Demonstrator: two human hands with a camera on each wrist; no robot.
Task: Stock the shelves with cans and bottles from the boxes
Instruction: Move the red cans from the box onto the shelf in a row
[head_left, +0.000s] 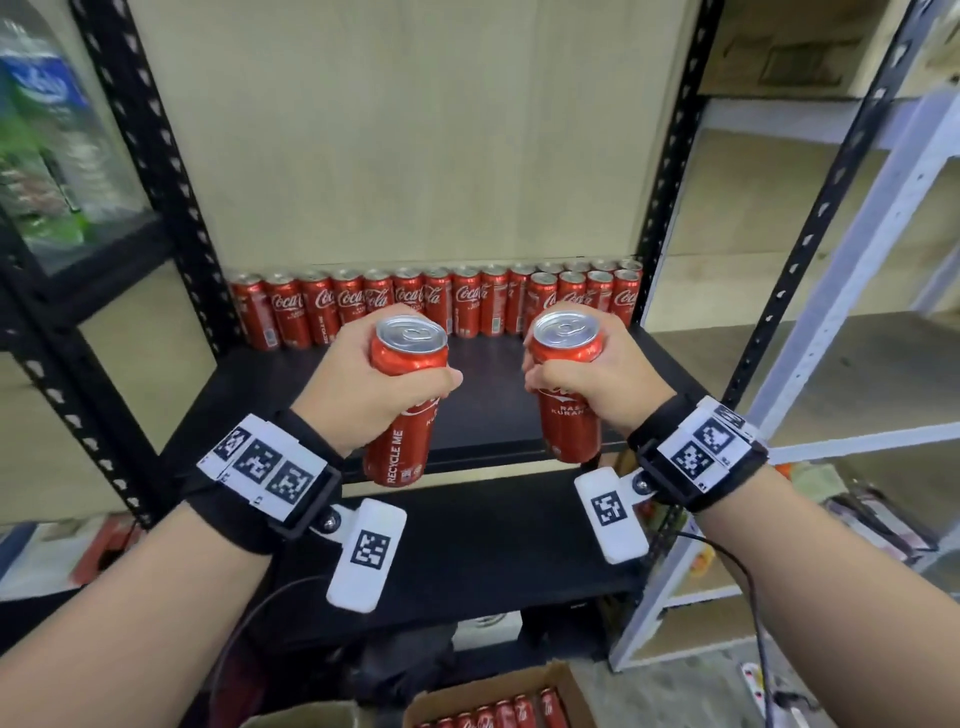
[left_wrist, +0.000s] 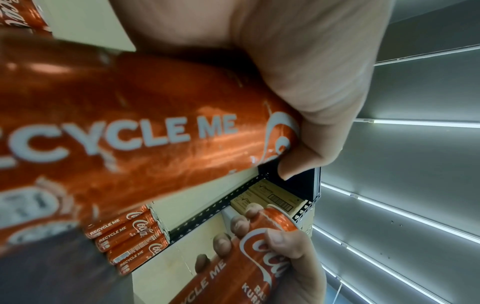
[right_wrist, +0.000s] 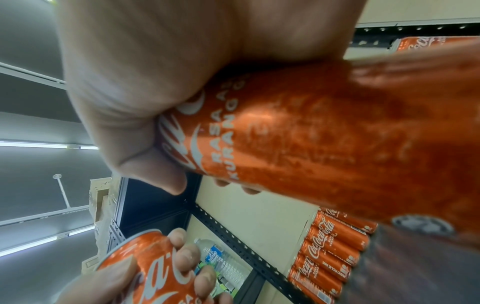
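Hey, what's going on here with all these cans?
A person is stocking a black shelf with red cola cans. The left hand grips one can and the right hand grips another can, both upright and held in the air in front of the shelf. A row of cans already stands along the back of the shelf, with a second row started at its right end. More cans sit in an open cardboard box below.

Both hands (head_left: 363, 384) (head_left: 597, 379) raised — fingers curled
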